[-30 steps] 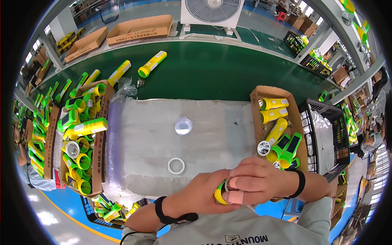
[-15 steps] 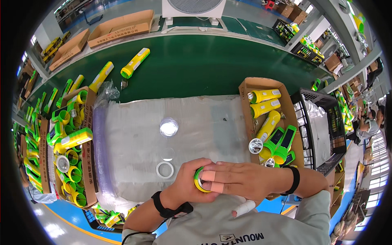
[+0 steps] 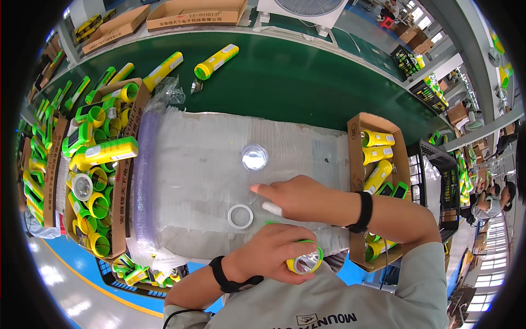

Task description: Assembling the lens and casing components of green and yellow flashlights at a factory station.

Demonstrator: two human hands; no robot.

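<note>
My left hand (image 3: 268,253) is closed round a yellow and green flashlight (image 3: 291,265), its shiny reflector end turned up toward me. Over the wrapped worktop, my right hand (image 3: 296,198) reaches left with the index finger stretched out and its tip at the surface; a white wrap covers the thumb. Whether a thin clear disc lies under that fingertip is hard to see. Just below the fingertip lies a white ring (image 3: 230,219). A clear round piece with a bright glare (image 3: 255,157) sits farther back.
Left stands a carton (image 3: 121,219) packed with flashlights, beside a purple plastic roll (image 3: 146,186). At right are another carton (image 3: 356,164) of flashlights and a black crate (image 3: 446,186). A flashlight (image 3: 217,62) lies on the green bench (image 3: 285,77) behind.
My right hand has left the flashlight's open end and moved forward over the worktop. My left hand still holds the flashlight, now slightly right, its reflector uncovered. The view has shifted and tilted.
</note>
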